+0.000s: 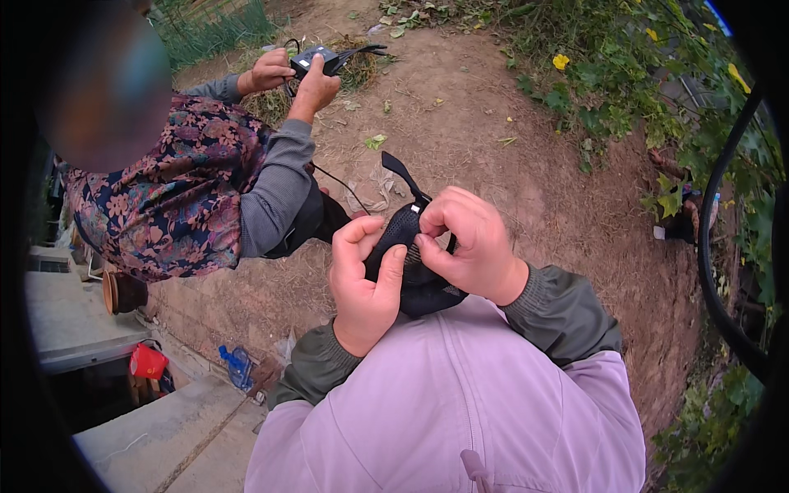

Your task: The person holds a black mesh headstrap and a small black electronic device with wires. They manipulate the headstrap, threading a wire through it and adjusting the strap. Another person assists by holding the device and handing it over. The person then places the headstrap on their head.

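A soft black pouch-like thing of mesh fabric (431, 300) is held up close to my chest. My left hand (366, 279) grips its left side, with the thumb pressed on the mesh. On the other side my right hand (470, 238) pinches its upper right edge between thumb and curled fingers. A flat black strap (400, 172) sticks up and away from its top. By the right fingertips shows a small white patch (416, 209). Most of the inside of the black thing is hidden by my hands.
At the left, another person in a flowered top (181, 181) holds a small black box with cables (316, 59). Bare earth (460, 90) lies ahead. Leafy vines (575, 90) border the right. Lower left are a red bucket (148, 361), blue plastic (237, 367) and a concrete slab (181, 435).
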